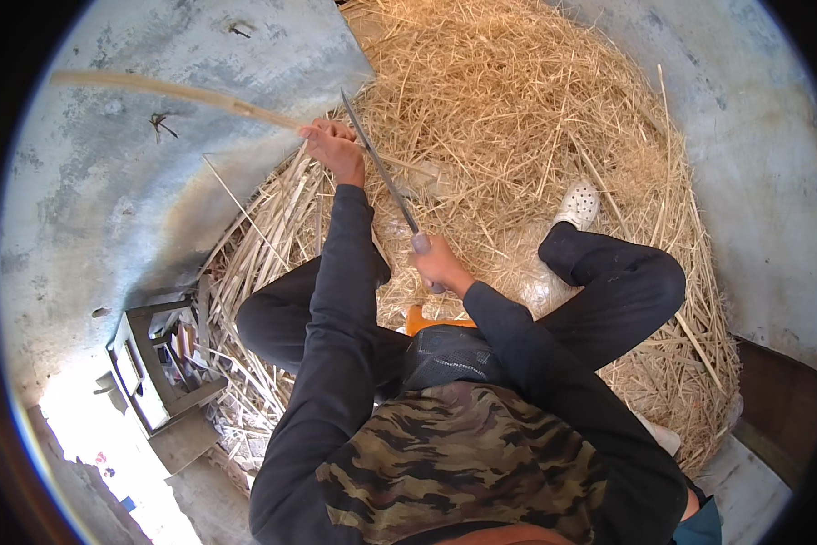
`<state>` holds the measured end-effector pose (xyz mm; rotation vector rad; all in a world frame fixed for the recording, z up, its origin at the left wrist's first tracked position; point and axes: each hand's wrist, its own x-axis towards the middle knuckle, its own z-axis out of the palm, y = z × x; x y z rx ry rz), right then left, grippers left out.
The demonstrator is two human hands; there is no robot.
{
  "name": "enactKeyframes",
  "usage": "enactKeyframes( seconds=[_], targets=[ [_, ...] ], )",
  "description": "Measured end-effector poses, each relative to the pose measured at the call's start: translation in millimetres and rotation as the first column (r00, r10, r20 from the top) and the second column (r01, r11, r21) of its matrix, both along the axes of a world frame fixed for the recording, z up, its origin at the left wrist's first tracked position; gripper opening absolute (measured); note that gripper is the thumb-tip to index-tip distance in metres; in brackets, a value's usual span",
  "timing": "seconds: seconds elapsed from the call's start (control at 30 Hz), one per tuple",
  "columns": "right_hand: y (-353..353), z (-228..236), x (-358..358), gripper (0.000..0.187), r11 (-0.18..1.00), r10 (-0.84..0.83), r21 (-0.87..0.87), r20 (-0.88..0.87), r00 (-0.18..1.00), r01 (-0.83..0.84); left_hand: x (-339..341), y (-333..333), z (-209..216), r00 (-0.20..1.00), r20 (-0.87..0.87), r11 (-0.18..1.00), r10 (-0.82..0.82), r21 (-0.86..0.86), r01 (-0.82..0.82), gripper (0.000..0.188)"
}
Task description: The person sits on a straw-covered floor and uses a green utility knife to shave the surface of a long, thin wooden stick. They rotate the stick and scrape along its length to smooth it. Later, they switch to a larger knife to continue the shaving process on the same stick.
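Observation:
My left hand (336,150) is closed round a long pale strip that looks like split bamboo (177,89). One end of the strip reaches far out to the left, and its thin other end passes to the right of my wrist. In my right hand (442,263) is a knife (383,166), gripped by its handle. Its long, narrow dark blade slants up and to the left, crossing the strip close beside my left wrist. The picture does not show whether blade and strip touch.
A heap of pale shavings (508,82) covers the floor ahead and to the right. Split strips (267,213) lie along the left wall (90,182). A wooden frame (158,400) stands at lower left. An orange seat edge (416,321) shows between my legs; my right foot wears a white clog (578,205).

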<state>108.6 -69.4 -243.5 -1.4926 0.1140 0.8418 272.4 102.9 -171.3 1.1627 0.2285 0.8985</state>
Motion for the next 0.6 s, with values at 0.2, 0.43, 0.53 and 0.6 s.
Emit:
enactKeyframes(
  seconds=[0.2,0.43,0.53,0.6],
  targets=[
    [-2,-56,0,0.01,0.962,0.048,-0.271,0.105,0.993,-0.018,-30,35,-28,0.998,0.059,0.999,-0.005,-0.053,0.009,0.063],
    [2,-19,-6,0.013,0.978,0.06,-0.207,0.452,0.89,0.039,-34,-1,-13,0.99,0.124,0.997,-0.068,0.035,0.064,0.065],
    [-26,-46,-3,0.013,0.946,0.073,-0.322,0.323,0.944,0.037,-35,-24,-3,0.986,0.078,0.982,-0.145,0.137,0.134,0.067],
    [-44,-47,3,0.015,0.951,-0.025,-0.31,-0.118,0.993,-0.013,-28,-31,-1,0.985,0.085,0.981,-0.153,0.131,0.142,0.067]
  ],
)
